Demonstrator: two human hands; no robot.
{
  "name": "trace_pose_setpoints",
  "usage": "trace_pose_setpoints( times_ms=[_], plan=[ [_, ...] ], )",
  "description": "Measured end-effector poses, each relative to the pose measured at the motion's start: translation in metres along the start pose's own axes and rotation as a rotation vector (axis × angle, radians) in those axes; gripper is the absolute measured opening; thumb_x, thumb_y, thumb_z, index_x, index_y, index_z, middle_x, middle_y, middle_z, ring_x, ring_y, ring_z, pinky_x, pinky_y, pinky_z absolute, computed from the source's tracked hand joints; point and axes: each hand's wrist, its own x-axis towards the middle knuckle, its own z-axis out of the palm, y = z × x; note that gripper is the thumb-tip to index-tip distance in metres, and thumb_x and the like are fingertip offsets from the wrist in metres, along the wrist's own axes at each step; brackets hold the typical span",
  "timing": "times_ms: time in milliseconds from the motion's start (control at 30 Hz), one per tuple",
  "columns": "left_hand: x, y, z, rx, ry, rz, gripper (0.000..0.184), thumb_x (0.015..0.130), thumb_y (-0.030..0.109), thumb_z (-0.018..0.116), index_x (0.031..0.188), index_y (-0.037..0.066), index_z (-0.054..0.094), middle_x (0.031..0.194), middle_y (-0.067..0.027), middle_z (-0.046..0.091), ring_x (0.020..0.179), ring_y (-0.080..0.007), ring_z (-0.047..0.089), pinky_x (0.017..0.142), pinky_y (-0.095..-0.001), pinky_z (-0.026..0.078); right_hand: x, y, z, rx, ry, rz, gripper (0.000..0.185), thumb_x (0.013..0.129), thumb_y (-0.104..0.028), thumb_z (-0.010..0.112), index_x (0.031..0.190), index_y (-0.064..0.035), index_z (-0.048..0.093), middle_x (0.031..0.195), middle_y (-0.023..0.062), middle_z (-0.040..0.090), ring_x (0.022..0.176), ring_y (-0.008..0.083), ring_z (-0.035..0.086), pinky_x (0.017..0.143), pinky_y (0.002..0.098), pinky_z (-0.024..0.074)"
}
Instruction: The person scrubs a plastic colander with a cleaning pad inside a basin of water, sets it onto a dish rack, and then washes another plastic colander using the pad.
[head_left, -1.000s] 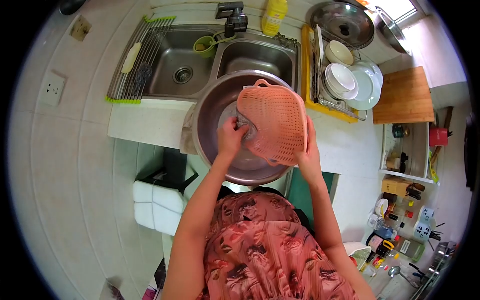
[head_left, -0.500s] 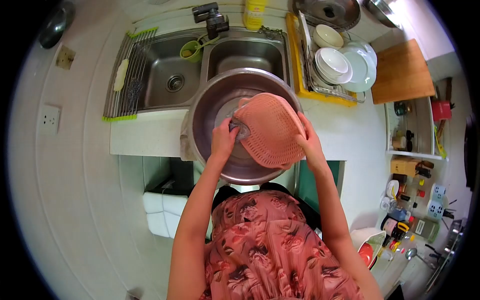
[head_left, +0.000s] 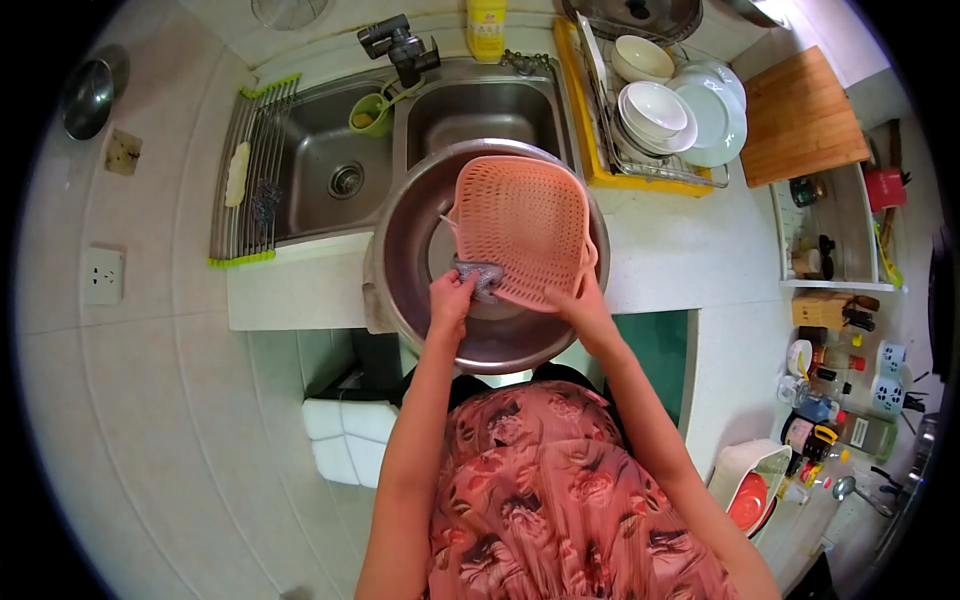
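A pink plastic draining basket (head_left: 522,215) is held tilted over a large metal basin (head_left: 405,290). My right hand (head_left: 580,312) grips the basket's lower right corner, with the thumb over its rim. In my left hand (head_left: 453,303) is a grey mesh scrubbing cloth (head_left: 485,278), pinched in the fingers and pressed to the basket's lower left edge. Part of the cloth lies against the basket's holes. The bottom of the basin is partly hidden beneath the basket.
Behind the basin is a double sink (head_left: 335,190) with a black faucet (head_left: 400,50) and a small green strainer (head_left: 372,115). A roll-up rack (head_left: 250,180) covers the sink's left side. A dish rack (head_left: 660,175) with bowls and plates stands right, beside a wooden board (head_left: 805,115).
The basket has turned and shifted up and left, its inside now facing me more. My right hand has slid lower to its bottom corner; the cloth is now at the lower left edge.
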Motion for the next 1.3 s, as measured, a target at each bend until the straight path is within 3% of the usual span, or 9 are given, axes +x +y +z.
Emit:
trace_pose_setpoints(
  times_ms=[33, 133, 333, 533, 700, 833, 967, 1067, 1300],
  plan=[
    [-0.003, 0.003, 0.002, 0.078, -0.012, 0.005, 0.019, 0.096, 0.014, 0.066, 0.102, -0.003, 0.069, 0.09, -0.0048, 0.07, 0.072, -0.0123, 0.065, 0.062, -0.0272, 0.054, -0.006, -0.002, 0.005, -0.026, 0.038, 0.05, 0.089, 0.086, 0.001, 0.065, 0.158, -0.0163, 0.016, 0.151, 0.0108, 0.034, 0.132, 0.0261, 0.048, 0.087, 0.0397, 0.0601],
    [-0.002, 0.007, 0.004, 0.294, 0.047, 0.088, 0.021, 0.089, 0.012, 0.07, 0.098, -0.007, 0.068, 0.077, -0.0096, 0.071, 0.065, -0.0142, 0.064, 0.058, -0.032, 0.049, 0.007, 0.03, -0.011, -0.014, 0.029, 0.082, 0.088, 0.084, 0.013, 0.049, 0.157, -0.0216, 0.012, 0.151, 0.0116, 0.032, 0.127, 0.0296, 0.054, 0.067, 0.0355, 0.065],
    [-0.002, 0.048, 0.001, 0.609, 0.187, 0.431, 0.03, 0.081, 0.011, 0.073, 0.107, -0.004, 0.068, 0.084, -0.0229, 0.07, 0.076, -0.0389, 0.07, 0.072, -0.0441, 0.053, 0.003, -0.014, 0.011, -0.253, 0.08, -0.003, 0.085, 0.083, 0.017, 0.041, 0.156, -0.0164, 0.014, 0.144, 0.0161, 0.043, 0.111, 0.0348, 0.065, 0.06, 0.0342, 0.0645],
    [0.005, 0.061, -0.015, 1.128, 0.419, 0.955, 0.027, 0.079, 0.008, 0.07, 0.106, 0.005, 0.07, 0.113, -0.0182, 0.062, 0.109, -0.0343, 0.06, 0.082, -0.0466, 0.053, 0.022, 0.001, -0.002, -0.389, 0.223, -0.045, 0.082, 0.085, 0.014, 0.045, 0.157, -0.0093, 0.012, 0.143, 0.019, 0.045, 0.107, 0.0352, 0.065, 0.057, 0.0353, 0.0629],
    [0.008, 0.015, -0.002, 1.239, -0.015, 0.753, 0.023, 0.079, 0.003, 0.063, 0.102, 0.007, 0.068, 0.112, -0.0127, 0.062, 0.108, -0.0344, 0.061, 0.086, -0.0468, 0.053, 0.023, 0.009, 0.0, -0.383, 0.245, -0.06, 0.085, 0.084, 0.014, 0.047, 0.157, -0.0079, 0.01, 0.142, 0.0196, 0.047, 0.107, 0.0347, 0.065, 0.057, 0.0343, 0.0622],
    [0.021, 0.029, -0.019, 1.19, 0.144, 0.581, 0.024, 0.084, 0.007, 0.06, 0.107, 0.008, 0.068, 0.103, -0.0146, 0.066, 0.096, -0.0367, 0.066, 0.084, -0.0485, 0.054, 0.024, 0.013, -0.006, -0.363, 0.207, -0.066, 0.087, 0.083, 0.014, 0.046, 0.157, -0.0079, 0.006, 0.143, 0.0189, 0.047, 0.107, 0.0345, 0.065, 0.058, 0.0346, 0.0626],
    [0.027, 0.044, -0.001, 0.786, 0.152, 0.411, 0.032, 0.078, 0.014, 0.076, 0.108, 0.004, 0.073, 0.097, -0.021, 0.072, 0.091, -0.036, 0.07, 0.082, -0.043, 0.054, 0.026, 0.016, -0.004, -0.191, 0.19, 0.021, 0.077, 0.085, 0.011, 0.043, 0.153, -0.0084, 0.011, 0.139, 0.019, 0.048, 0.107, 0.034, 0.067, 0.061, 0.0348, 0.0646],
    [0.044, 0.037, 0.012, 0.551, 0.372, 0.707, 0.028, 0.079, 0.011, 0.073, 0.106, 0.002, 0.072, 0.092, -0.0212, 0.072, 0.086, -0.0355, 0.07, 0.081, -0.0433, 0.054, 0.022, 0.01, -0.003, -0.061, 0.182, 0.109, 0.068, 0.086, 0.009, 0.042, 0.146, -0.0085, 0.017, 0.136, 0.0192, 0.049, 0.106, 0.0339, 0.068, 0.062, 0.0354, 0.0659],
    [0.005, 0.02, 0.014, 0.736, 0.167, 0.552, 0.026, 0.083, 0.012, 0.069, 0.106, 0.001, 0.073, 0.094, -0.0214, 0.072, 0.085, -0.0357, 0.071, 0.08, -0.0429, 0.054, 0.027, 0.025, 0.001, -0.031, 0.233, 0.086, 0.066, 0.087, 0.009, 0.039, 0.145, -0.0118, 0.016, 0.138, 0.0192, 0.047, 0.105, 0.0343, 0.068, 0.063, 0.0359, 0.0665]
  ],
)
